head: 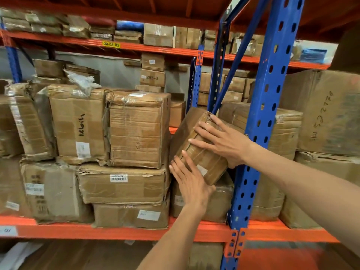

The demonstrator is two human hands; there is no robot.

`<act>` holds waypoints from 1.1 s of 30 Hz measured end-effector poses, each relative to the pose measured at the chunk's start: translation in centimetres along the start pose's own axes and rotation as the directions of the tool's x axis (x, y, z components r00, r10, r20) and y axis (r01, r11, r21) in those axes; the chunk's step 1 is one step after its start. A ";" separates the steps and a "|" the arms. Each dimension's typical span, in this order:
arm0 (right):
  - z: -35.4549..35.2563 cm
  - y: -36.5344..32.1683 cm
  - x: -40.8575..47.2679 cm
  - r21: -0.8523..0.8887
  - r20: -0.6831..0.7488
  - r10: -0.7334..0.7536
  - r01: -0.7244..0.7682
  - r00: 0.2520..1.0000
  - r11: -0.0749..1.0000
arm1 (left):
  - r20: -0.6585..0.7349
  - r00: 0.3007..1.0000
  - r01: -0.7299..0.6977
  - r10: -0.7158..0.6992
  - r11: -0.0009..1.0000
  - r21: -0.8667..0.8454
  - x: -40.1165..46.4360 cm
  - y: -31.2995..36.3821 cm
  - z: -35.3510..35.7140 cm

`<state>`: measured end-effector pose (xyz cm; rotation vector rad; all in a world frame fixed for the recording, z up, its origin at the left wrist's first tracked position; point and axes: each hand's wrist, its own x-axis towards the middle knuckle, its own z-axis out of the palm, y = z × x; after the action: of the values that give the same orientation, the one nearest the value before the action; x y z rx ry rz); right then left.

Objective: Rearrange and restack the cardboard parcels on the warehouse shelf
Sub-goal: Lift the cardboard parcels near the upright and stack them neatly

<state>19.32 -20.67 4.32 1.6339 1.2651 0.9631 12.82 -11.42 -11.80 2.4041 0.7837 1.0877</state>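
Observation:
A small taped cardboard parcel (pixel 191 134) sits tilted in the gap between a stack of parcels and the blue rack upright (pixel 272 94). My right hand (pixel 224 141) lies spread over its upper right face, thumb under its right edge. My left hand (pixel 191 182) presses flat against its lower left corner. The parcel rests on a lower parcel (pixel 220 203) on the orange shelf beam (pixel 116 231). To its left stands a large taped box (pixel 136 131) on top of a flatter box (pixel 120 185) with a barcode label.
More worn boxes fill the shelf at the left, one marked with handwriting (pixel 79 123). Large boxes (pixel 329 114) stand right of the upright. A blue diagonal brace (pixel 233 75) crosses behind the tilted parcel. The upper shelf (pixel 111 44) holds flat packages.

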 end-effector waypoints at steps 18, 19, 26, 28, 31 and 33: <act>4.7 -9.9 -1.4 0.588 0.108 0.548 -0.498 0.830 0.638 | 0.378 0.735 -0.663 0.562 0.481 0.574 5.0 -4.4 -7.0; 4.8 -9.8 -1.3 0.593 0.108 0.548 -0.496 0.829 0.634 | 0.372 0.738 -0.659 0.562 0.482 0.578 5.1 -4.5 -6.9; 4.2 -8.9 -1.2 0.651 0.180 0.506 -0.488 0.844 0.582 | 0.285 0.709 -0.687 0.645 0.541 0.486 5.2 -5.5 -8.8; 3.1 -7.1 -1.2 0.667 0.193 0.446 -0.450 0.874 0.594 | 0.110 0.756 -0.620 0.646 0.652 0.436 4.9 -6.5 -10.1; -0.1 -3.8 0.8 0.647 0.042 0.382 -0.316 0.923 0.694 | -0.222 0.829 -0.429 0.513 0.839 0.336 4.2 -8.3 -12.1; -3.4 -1.8 3.3 0.639 -0.087 0.341 -0.210 0.936 0.740 | -0.361 0.878 -0.247 0.314 0.944 0.221 3.7 -9.3 -12.9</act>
<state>16.18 -16.67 4.08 2.3456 1.6241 0.9561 1.79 -0.50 -6.80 2.5307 0.6793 1.7243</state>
